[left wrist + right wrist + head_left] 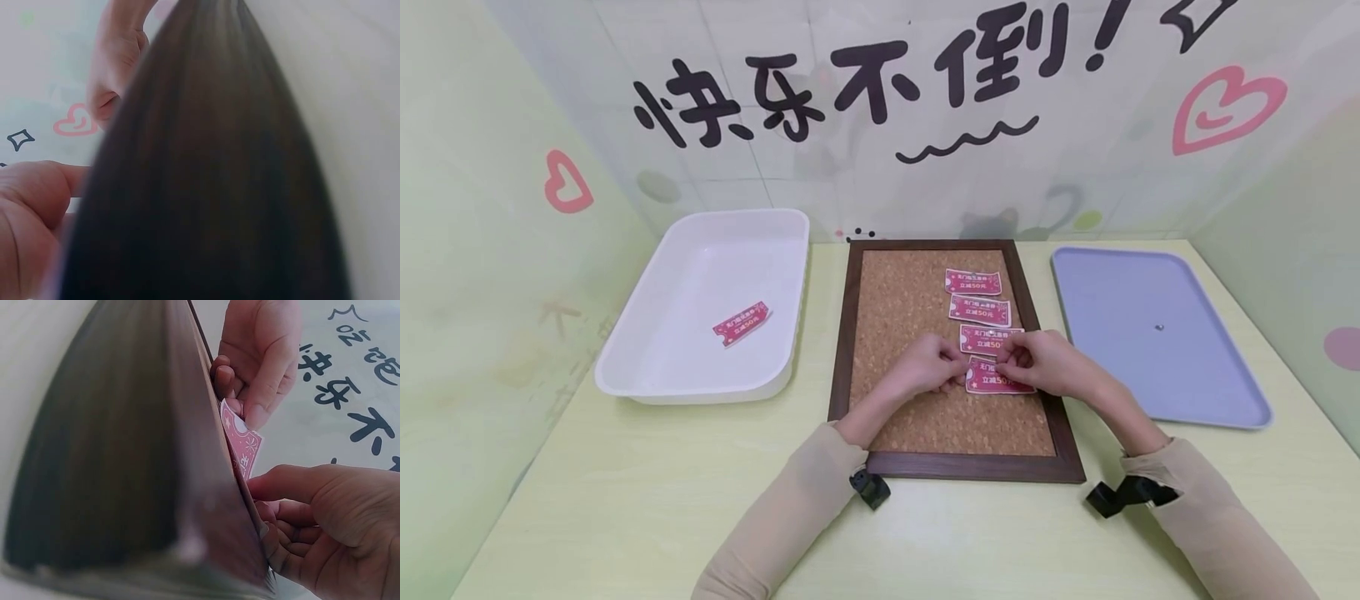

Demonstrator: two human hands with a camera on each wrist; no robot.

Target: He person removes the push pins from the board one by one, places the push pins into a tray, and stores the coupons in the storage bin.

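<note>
Near the right side of a wood-framed corkboard (pixel 925 425), both hands are at the lowest of several pink paper coupons (pixel 1000 382). My left hand (pixel 928 363) pinches that coupon's left end, as the right wrist view also shows on the coupon (pixel 240 434). My right hand (pixel 1048 363) has thumb and fingers pinched together at its upper middle; the fingertips hide what is between them. Above it, three more coupons (pixel 980 312) form a slanting column, with small shiny pins at their upper middles. The frame's dark edge (pixel 212 162) blocks most of the left wrist view.
On the left stands a white tub (pixel 700 385) with one loose pink coupon (pixel 742 323) inside. A shallow blue-lilac tray (pixel 1157 283) lies to the right, holding one small metal pin (pixel 1159 327). Behind the board rises a printed wall (pixel 865 192).
</note>
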